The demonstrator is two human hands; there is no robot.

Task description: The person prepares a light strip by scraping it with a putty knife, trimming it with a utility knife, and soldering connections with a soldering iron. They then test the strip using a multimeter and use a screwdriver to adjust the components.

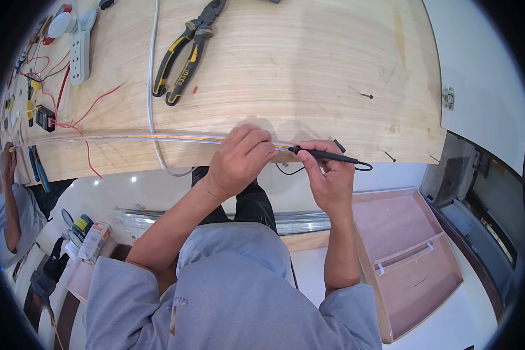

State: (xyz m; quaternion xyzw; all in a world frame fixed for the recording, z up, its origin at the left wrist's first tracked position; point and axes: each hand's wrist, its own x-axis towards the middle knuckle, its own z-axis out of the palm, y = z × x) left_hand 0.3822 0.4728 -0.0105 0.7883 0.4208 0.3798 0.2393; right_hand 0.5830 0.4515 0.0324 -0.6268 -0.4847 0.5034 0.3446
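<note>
A long LED strip [181, 137] in a clear sleeve, with an orange line inside, runs along the near edge of the wooden tabletop. My left hand [239, 156] is closed on it near its right end, thumb and fingers pinched together. Held like a pen in my right hand [331, 175] is a black test probe [332, 156] with a thin black cable. Its tip points left, right at the strip's end beside my left fingers. At the far left, a co-worker's hand [9, 156] is at the strip's other end.
Pliers [184, 58] with black and yellow handles lie beyond my left hand. A white cable [151, 70] crosses under the strip. Red wires, a small black meter [45, 118] and a power strip [80, 56] are at the left. Screws [366, 95] lie right; a wooden box [411, 251] stands below.
</note>
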